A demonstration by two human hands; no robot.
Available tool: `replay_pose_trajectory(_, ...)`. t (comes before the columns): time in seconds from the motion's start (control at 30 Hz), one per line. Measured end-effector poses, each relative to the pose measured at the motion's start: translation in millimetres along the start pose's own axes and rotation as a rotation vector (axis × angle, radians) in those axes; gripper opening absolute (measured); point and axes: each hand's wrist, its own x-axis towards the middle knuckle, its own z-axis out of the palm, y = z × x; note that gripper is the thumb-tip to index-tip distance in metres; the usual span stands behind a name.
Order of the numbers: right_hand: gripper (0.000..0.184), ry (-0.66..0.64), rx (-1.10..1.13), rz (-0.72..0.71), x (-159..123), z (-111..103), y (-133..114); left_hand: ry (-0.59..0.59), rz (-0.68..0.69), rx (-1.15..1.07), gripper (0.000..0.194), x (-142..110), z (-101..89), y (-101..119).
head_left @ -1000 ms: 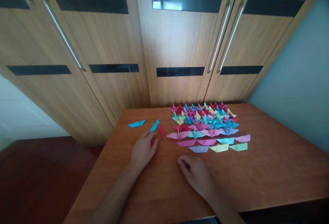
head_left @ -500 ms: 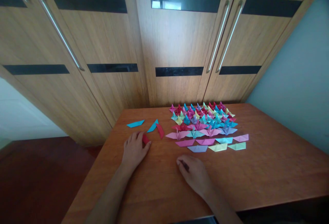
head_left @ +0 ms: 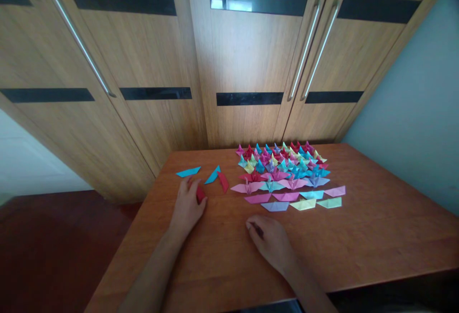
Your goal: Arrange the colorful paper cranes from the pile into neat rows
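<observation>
My left hand (head_left: 187,206) lies on the wooden table (head_left: 376,227), its fingers and thumb closed around a small red folded paper (head_left: 200,193). Just beyond it lie a red folded strip (head_left: 224,182) and two blue folded pieces (head_left: 213,175) (head_left: 188,172). My right hand (head_left: 269,242) rests on the table nearer to me, fingers curled under, with nothing visible in them. Rows of many small coloured origami cranes (head_left: 283,164) fill the far middle of the table. A row of flat folded papers (head_left: 304,202) in pink, purple, blue, yellow and green lies in front of them.
Tall wooden wardrobe doors (head_left: 247,64) with long metal handles (head_left: 306,50) stand right behind the table. A pale blue wall (head_left: 412,112) is at the right. The table's left edge drops to a dark red floor (head_left: 53,255).
My left hand has slid left and slightly away from me, taking the small red folded paper away from the red strip. My right hand has stayed put.
</observation>
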Motion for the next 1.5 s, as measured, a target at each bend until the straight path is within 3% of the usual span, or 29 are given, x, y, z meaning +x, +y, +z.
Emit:
replay_pose_trajectory(0.23, 0.018, 0.000, -0.001, 0.009, 0, 0, 0, -0.136, -0.134, -0.155, 0.060, 0, 1.7, -2)
replay_pose_trajectory(0.47, 0.018, 0.009, 0.021, 0.003, 0, -1, 0, -0.070, -0.145, -0.140, 0.022, 2, -4.6, 0)
replay_pose_trajectory(0.67, 0.018, 0.014, 0.048, 0.001, 0, -1, 1, -0.125, -0.349, -0.732, 0.027, 4, -3.1, 9)
replay_pose_trajectory(0.77, 0.018, 0.033, 0.082, 0.007, 0, -2, 2, -0.178, -0.381, -0.869, 0.026, 2, -1.4, 20)
replay_pose_trajectory(0.93, 0.019, 0.075, 0.218, 0.023, 2, -5, 0, -0.376, -0.303, -0.966, 0.021, -6, 6.0, 50)
replay_pose_trajectory(1.1, 0.020, 0.176, 0.404, 0.086, 3, -8, 2, -0.611, -0.111, -1.004, 0.013, -22, 13.7, 91)
replay_pose_trajectory(1.27, 0.025, 0.314, 0.541, 0.214, 0, -10, 13, -0.640, 0.020, -0.863, 0.009, -31, 17.4, 120)
replay_pose_trajectory(1.5, 0.027, 0.288, 0.719, 0.299, -17, -20, 22, -0.721, 0.024, -0.786, 0.011, -31, 17.5, 130)
